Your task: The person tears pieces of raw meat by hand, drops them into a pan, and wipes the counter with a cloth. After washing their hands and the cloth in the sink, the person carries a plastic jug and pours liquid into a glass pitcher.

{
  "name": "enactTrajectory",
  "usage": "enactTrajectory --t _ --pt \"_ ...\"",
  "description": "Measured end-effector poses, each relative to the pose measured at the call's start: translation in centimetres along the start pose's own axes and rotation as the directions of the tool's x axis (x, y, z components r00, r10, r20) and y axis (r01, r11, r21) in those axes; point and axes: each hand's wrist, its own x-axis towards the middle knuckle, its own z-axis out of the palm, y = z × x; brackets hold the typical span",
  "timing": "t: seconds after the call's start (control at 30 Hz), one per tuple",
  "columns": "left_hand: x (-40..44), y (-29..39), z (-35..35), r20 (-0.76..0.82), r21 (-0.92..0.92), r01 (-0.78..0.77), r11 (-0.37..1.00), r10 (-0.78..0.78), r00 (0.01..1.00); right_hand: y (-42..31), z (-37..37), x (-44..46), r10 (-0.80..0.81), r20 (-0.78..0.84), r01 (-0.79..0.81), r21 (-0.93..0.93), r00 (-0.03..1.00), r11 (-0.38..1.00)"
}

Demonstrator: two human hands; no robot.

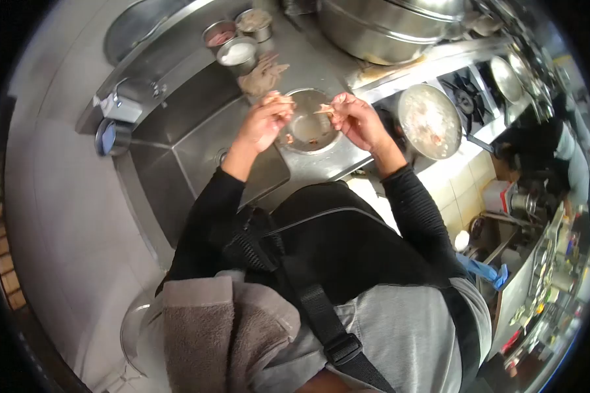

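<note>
Above the round silver metal bowl [306, 127], upper centre, a small pale-brown piece [324, 109] is pinched by the right hand [359, 121], presumably so drips are caught; the left hand [266, 123] is curled, contents unclear.

My feed's got a steel sink [154, 170] on the left, big metal pot [387, 36] up top, plus a burner [465, 101] off right.

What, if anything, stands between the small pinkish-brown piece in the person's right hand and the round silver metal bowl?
Nothing visible does: the small pinkish-brown piece in the right hand appears over the uncovered bowl.
</note>
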Motion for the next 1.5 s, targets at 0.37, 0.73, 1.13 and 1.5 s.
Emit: enactTrajectory --t 0.37,0.73,1.13,1.5 --pt "-0.3 -1.3 -0.7 -0.126 0.183 0.053 0.982 -0.030 0.992 -9.4 -13.2 -11.8 -0.339 -0.647 -0.331 -0.688 0.683 0.646" --pt "-0.6 -1.7 1.9 -0.024 0.075 0.137 0.988 -0.136 0.990 -14.3 -26.8 -16.0 -0.394 -0.739 -0.404 -0.645 0.547 0.649" --pt "-0.1 -2.6 1.5 -0.062 0.273 0.032 0.961 -0.016 0.998 0.1 3.9 0.3 -0.094 0.147 0.170 -0.695 0.985 0.699" --pt "-1.1 -1.6 0.7 -0.049 -0.005 0.014 1.000 -0.014 0.999 2.1 3.2 2.9 0.051 -0.122 -0.076 -0.203 0.991 0.976"
